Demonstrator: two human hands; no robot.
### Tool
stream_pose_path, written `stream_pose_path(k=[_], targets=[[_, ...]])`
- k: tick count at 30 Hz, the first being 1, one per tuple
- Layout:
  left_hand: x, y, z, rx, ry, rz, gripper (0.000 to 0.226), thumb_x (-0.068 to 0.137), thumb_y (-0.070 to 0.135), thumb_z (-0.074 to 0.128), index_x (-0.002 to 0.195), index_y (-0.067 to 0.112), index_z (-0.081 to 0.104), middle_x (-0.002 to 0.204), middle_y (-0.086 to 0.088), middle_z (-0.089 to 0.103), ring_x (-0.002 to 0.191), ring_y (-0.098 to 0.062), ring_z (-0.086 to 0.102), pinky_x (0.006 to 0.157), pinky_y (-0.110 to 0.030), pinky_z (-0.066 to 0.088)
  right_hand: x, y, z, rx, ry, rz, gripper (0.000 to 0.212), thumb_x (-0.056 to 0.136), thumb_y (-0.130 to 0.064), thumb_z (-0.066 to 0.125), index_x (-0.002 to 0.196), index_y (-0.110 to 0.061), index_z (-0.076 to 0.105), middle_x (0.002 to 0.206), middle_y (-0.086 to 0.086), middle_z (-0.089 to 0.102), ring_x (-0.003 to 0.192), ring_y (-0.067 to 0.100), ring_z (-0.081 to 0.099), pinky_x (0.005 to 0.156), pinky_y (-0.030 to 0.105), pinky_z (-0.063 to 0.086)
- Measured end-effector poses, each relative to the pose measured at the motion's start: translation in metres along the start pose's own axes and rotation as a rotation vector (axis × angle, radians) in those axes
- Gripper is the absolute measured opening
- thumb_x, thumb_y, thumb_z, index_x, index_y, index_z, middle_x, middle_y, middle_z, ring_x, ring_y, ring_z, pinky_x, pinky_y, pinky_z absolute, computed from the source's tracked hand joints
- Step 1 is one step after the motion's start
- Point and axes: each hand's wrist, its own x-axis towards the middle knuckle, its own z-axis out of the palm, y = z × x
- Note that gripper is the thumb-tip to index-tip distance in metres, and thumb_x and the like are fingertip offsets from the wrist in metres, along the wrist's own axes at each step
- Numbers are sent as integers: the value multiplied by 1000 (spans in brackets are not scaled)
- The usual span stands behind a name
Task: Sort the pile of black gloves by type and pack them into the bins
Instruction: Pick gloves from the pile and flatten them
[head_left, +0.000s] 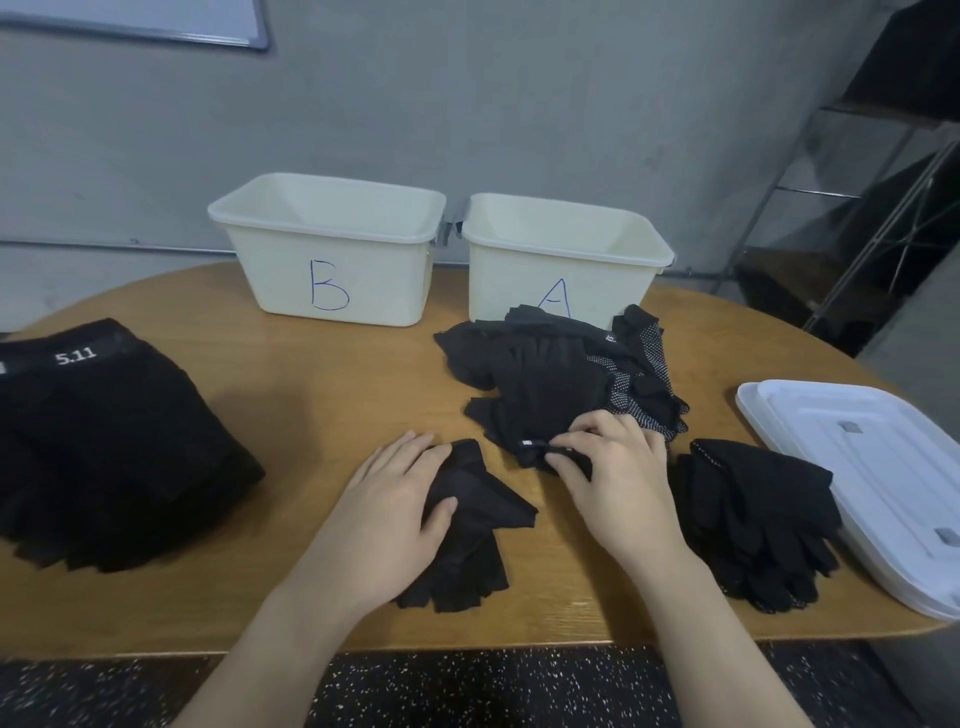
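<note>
Sorting step, bins unfilled. Left hand (395, 506) lies flat on fingerless glove (467, 525), frame centre; right hand (608, 470) pinches glove from unsorted pile (561, 379). Next: lift it free, judge type.

Bare table (332, 379) is lying open between bin B (332, 260) and the near edge, left of centre. The glove pile (561, 374) is crowding the front of bin A (566, 254), touching its wall. A narrow gap is separating the two bins. The black stack (109, 452) is blocking the left side, and the sorted gloves (753, 514) and white lids (872, 478) are filling the right. Both bin tops are standing open.
</note>
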Motion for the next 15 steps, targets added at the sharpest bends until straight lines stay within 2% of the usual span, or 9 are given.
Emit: stream_pose_path(k=[4,7,9,13,15], targets=[[-5,-1,-3,0,-5,-10,59,107,43,43,162,32,22,169,14,17,157,-5,5,119,-19,-4,4,-8,-7,109,83,45,14,98,-31,66,102,-23,77,101,-12,63,99,15,57,97,32,27],[-5,0,-5,-6,-5,-8,59,107,43,43,162,32,21,169,14,16,156,-4,5,120,-19,-2,9,-18,-19,285,174,55,11,101,-23,62,105,-22,72,102,-13,66,101,10,60,101,40,41],[-4,-1,-5,0,-5,-11,59,107,41,43,162,32,22,169,13,16,157,-5,5,122,-21,0,11,-25,-27,439,235,40,11,102,-19,60,106,-20,71,101,-13,67,99,9,63,94,45,49],[-5,-7,-8,-16,18,-41,59,107,40,45,162,31,23,170,10,16,158,-8,5,122,-22,1,15,-41,-41,671,230,57,14,105,-16,56,108,-17,69,99,-11,69,99,13,64,88,28,52],[-7,-9,-10,-26,27,-56,59,107,41,45,161,31,24,170,10,15,158,-8,6,122,-23,2,17,-48,-47,768,236,70,14,105,-14,55,105,-17,69,93,-9,69,92,13,64,82,24,50]])
